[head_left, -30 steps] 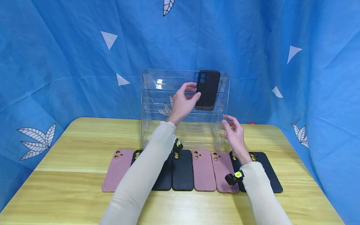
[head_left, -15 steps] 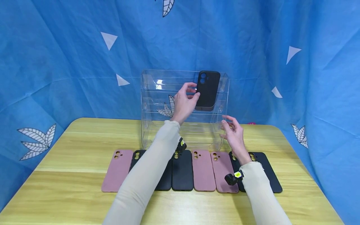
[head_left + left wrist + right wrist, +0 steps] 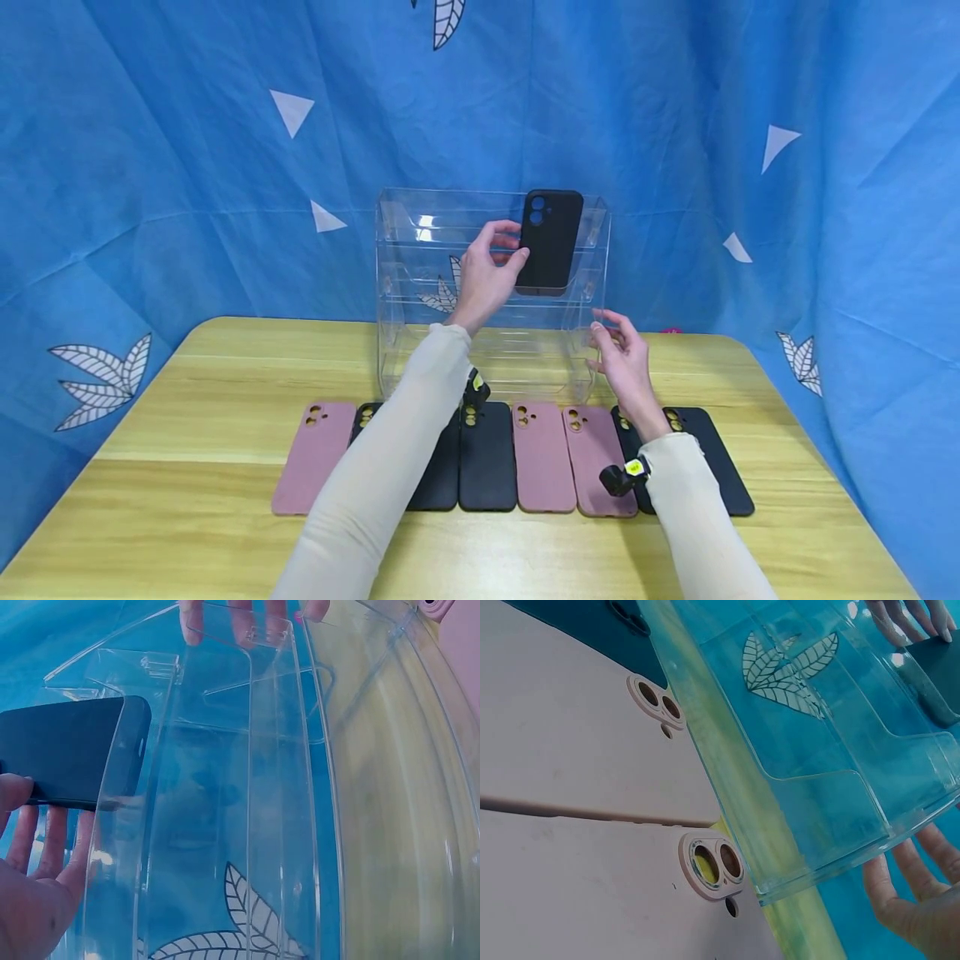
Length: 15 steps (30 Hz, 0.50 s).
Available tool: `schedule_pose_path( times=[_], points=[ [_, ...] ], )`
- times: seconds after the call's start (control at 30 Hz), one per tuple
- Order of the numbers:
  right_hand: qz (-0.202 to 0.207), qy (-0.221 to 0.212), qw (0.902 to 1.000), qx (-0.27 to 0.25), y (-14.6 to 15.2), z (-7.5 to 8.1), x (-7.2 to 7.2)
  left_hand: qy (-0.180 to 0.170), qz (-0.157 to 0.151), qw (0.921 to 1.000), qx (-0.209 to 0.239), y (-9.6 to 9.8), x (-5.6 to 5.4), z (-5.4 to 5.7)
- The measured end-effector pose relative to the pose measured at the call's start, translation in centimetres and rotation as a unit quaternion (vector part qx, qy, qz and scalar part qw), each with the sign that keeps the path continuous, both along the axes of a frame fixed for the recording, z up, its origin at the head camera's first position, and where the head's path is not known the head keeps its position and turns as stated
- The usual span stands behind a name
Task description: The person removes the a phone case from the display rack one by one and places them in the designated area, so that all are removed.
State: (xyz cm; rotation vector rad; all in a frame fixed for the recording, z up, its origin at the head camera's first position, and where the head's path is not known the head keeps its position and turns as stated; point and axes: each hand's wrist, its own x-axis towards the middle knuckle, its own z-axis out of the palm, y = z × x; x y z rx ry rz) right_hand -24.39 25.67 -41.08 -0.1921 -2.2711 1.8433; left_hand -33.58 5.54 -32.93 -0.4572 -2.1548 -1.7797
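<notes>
In the head view my left hand (image 3: 487, 279) pinches a black phone case (image 3: 552, 237) by its left edge, thumb in front and fingers behind. The case stands nearly upright in an upper tier of a clear tiered display rack (image 3: 425, 234). Its lower end sits behind the tier's clear front lip, as the left wrist view shows of the case (image 3: 67, 754). My right hand (image 3: 628, 367) is at the rack's right side, thumb and fingers loosely bent. In the right wrist view the fingertips of my right hand (image 3: 922, 907) are right at the rack's side edge.
A row of phone cases lies on the wooden table (image 3: 225, 375) before the rack, among them a pink case (image 3: 543, 467), a black case (image 3: 487, 467) and another black case (image 3: 716, 458) at the right end. A blue patterned curtain (image 3: 187, 150) hangs behind.
The black phone case and my left hand have shifted very slightly left. My right hand stays at the rack's side.
</notes>
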Motion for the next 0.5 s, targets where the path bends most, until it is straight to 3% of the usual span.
schedule_pose_path(
  times=[0.5],
  points=[
    [0.006, 0.003, 1.0000, 0.005, 0.00, 0.08, 0.19, 0.024, 0.002, 0.9988, 0.042, -0.89, 0.34, 0.97]
  ],
)
